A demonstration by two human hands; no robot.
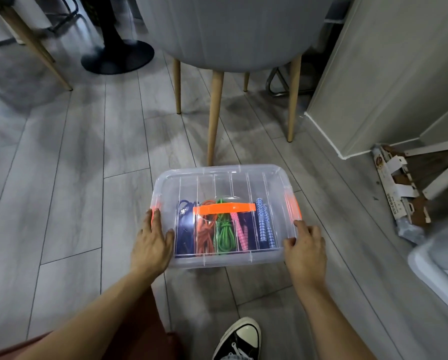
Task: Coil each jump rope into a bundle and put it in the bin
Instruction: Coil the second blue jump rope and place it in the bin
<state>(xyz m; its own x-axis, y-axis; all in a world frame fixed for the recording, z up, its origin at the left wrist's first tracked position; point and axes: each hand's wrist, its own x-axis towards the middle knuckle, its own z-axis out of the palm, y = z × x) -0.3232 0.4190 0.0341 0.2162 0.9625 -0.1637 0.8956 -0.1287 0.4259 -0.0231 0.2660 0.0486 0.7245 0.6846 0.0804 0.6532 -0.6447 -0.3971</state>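
A clear plastic bin (225, 261) stands on the grey plank floor with its clear lid on and an orange handle (224, 209) across the top. Through the lid I see coiled jump ropes side by side: a dark blue one (185, 229), an orange one (204, 237), a green one (225, 235), a pink-handled one (241, 235) and one with blue-and-white patterned handles (265, 224). My left hand (150, 242) lies flat against the bin's left end, fingers by the orange latch. My right hand (304, 245) rests on the bin's right near corner, fingers slightly bent on the lid rim.
A grey chair (233, 32) on wooden legs stands just behind the bin. A black round stand base (117, 57) sits at the back left. Flattened cardboard (399, 188) lies at the right by a wall corner, and a white container edge (436, 268) is at the far right. My shoe (239, 339) is below.
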